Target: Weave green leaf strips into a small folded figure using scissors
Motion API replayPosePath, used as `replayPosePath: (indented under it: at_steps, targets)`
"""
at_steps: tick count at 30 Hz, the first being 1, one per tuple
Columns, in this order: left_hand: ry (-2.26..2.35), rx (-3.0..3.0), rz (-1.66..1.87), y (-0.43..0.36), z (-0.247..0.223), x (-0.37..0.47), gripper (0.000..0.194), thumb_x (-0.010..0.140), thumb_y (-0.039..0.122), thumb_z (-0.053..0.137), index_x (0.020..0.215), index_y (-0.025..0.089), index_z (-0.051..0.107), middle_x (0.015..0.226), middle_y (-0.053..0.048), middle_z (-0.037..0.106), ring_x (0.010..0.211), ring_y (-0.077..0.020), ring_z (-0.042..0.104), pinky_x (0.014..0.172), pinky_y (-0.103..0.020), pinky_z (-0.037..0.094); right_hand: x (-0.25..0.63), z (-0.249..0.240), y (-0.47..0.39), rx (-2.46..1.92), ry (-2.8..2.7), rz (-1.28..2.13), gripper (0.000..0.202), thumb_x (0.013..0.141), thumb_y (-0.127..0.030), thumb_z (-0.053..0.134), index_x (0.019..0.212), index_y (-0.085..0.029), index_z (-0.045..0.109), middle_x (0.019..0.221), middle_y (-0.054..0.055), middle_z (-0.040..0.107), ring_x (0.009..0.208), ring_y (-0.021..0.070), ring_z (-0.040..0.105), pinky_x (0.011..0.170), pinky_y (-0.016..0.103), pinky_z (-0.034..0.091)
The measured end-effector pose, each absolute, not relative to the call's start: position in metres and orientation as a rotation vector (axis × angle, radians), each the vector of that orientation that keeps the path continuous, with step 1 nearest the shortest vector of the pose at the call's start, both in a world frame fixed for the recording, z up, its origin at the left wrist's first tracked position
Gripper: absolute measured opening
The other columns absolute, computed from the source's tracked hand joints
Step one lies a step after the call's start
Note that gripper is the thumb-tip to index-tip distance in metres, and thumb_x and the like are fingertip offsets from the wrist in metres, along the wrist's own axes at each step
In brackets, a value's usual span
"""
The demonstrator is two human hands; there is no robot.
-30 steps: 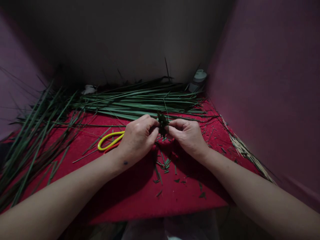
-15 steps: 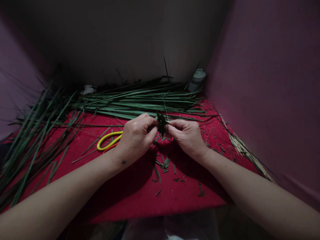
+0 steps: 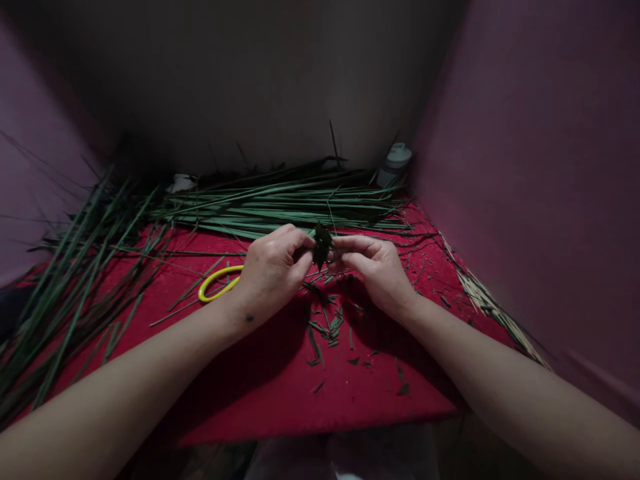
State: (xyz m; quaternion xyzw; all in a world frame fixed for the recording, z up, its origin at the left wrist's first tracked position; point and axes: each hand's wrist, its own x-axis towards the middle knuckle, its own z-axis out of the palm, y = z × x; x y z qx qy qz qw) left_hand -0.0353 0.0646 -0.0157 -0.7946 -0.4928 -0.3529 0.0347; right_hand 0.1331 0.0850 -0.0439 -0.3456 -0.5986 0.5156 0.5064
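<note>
Head view: left hand (image 3: 273,273) and right hand (image 3: 375,267) still pinch the folded leaf piece (image 3: 321,245) between them, barely shifted; yellow scissors (image 3: 217,283) lie left of both hands.

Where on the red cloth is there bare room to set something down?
Barest: the near strip of the red cloth, under the forearms, with few leaf scraps. Another patch lies between the yellow scissors handle and the left leaves. Crowded: the long green leaves along the back and left.
</note>
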Motion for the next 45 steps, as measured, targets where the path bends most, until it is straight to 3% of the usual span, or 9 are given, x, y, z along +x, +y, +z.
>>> replayPosePath:
  at_steps: [5, 8, 11, 16, 23, 29, 32, 38, 45]
  targets:
    - [-1.487, -2.381, -0.88, 0.067, -0.018, -0.037, 0.014, 0.078, 0.015, 0.05, 0.08, 0.016, 0.064, 0.075, -0.003, 0.059, 0.069, -0.0147, 0.056, 0.061, -0.025, 0.042, 0.128, -0.04, 0.082, -0.793, -1.484, 1.377, 0.039, 0.061, -0.013, 0.063, 0.099, -0.017, 0.061, 0.091, 0.003, 0.066, 0.075, 0.0127, 0.061, 0.069, 0.027, 0.05]
    - [-1.459, -2.41, -0.82, 0.066, -0.021, -0.036, 0.016, 0.08, 0.016, 0.049, 0.084, 0.016, 0.064, 0.078, -0.005, 0.059, 0.071, -0.0155, 0.057, 0.061, -0.026, 0.043, 0.124, -0.042, 0.079, -0.915, -1.469, 1.385, 0.017, 0.065, -0.022, 0.066, 0.078, -0.015, 0.059, 0.067, 0.0, 0.062, 0.053, 0.0087, 0.055, 0.051, 0.021, 0.046]
    - [-1.438, -2.501, -0.916, 0.064, -0.02, -0.034, 0.016, 0.08, 0.015, 0.049, 0.087, 0.016, 0.063, 0.079, -0.004, 0.061, 0.072, -0.0146, 0.057, 0.063, -0.025, 0.044, 0.124, -0.047, 0.081, -0.952, -1.368, 1.47, 0.011, 0.071, -0.024, 0.061, 0.071, -0.014, 0.055, 0.052, -0.003, 0.056, 0.04, 0.007, 0.049, 0.04, 0.019, 0.039]
    - [-1.5, -2.581, -1.147, 0.064, -0.011, -0.034, 0.017, 0.077, 0.014, 0.054, 0.092, 0.017, 0.061, 0.081, -0.004, 0.064, 0.074, -0.0142, 0.059, 0.066, -0.025, 0.046, 0.126, -0.055, 0.086, -0.839, -1.184, 1.598, 0.012, 0.068, -0.021, 0.063, 0.075, -0.014, 0.055, 0.061, 0.0, 0.06, 0.049, 0.0106, 0.058, 0.042, 0.021, 0.046]
    - [-1.36, -2.485, -0.996, 0.064, -0.014, -0.036, 0.016, 0.084, 0.023, 0.051, 0.088, 0.017, 0.066, 0.081, -0.005, 0.06, 0.072, -0.0139, 0.057, 0.063, -0.025, 0.044, 0.125, -0.052, 0.083, -0.843, -1.163, 1.687, 0.015, 0.068, -0.022, 0.064, 0.078, -0.011, 0.058, 0.065, 0.003, 0.061, 0.049, 0.0099, 0.058, 0.044, 0.021, 0.048]
    - [-1.492, -2.419, -0.978, 0.064, -0.006, -0.039, 0.015, 0.081, 0.025, 0.054, 0.08, 0.02, 0.067, 0.079, -0.003, 0.06, 0.074, -0.0142, 0.055, 0.064, -0.025, 0.043, 0.13, -0.05, 0.083, -0.936, -1.227, 1.692, 0.027, 0.075, -0.04, 0.06, 0.071, -0.014, 0.054, 0.062, 0.003, 0.061, 0.044, 0.0111, 0.056, 0.038, 0.022, 0.045]
    - [-1.581, -2.447, -0.934, 0.071, -0.003, -0.047, 0.013, 0.079, 0.025, 0.056, 0.077, 0.019, 0.068, 0.075, -0.003, 0.059, 0.071, -0.0136, 0.054, 0.063, -0.025, 0.042, 0.132, -0.045, 0.086, -0.998, -1.151, 1.592, 0.031, 0.076, -0.046, 0.058, 0.078, -0.014, 0.055, 0.058, 0.001, 0.058, 0.041, 0.0099, 0.053, 0.035, 0.021, 0.042]
    - [-1.625, -2.522, -0.634, 0.088, -0.017, -0.059, 0.016, 0.078, 0.021, 0.054, 0.073, 0.019, 0.069, 0.072, -0.002, 0.055, 0.064, -0.0126, 0.049, 0.057, -0.025, 0.036, 0.134, -0.044, 0.089, -0.979, -1.196, 1.498, 0.029, 0.075, -0.042, 0.061, 0.081, -0.015, 0.056, 0.059, 0.0, 0.058, 0.041, 0.0073, 0.049, 0.036, 0.019, 0.039]
    - [-1.684, -2.649, -0.631, 0.094, -0.015, -0.063, 0.018, 0.073, 0.017, 0.054, 0.081, 0.018, 0.071, 0.072, -0.002, 0.058, 0.063, -0.012, 0.052, 0.058, -0.024, 0.039, 0.133, -0.042, 0.086, -0.978, -1.243, 1.463, 0.023, 0.076, -0.038, 0.06, 0.08, -0.015, 0.057, 0.059, -0.001, 0.057, 0.042, 0.007, 0.049, 0.037, 0.019, 0.037]
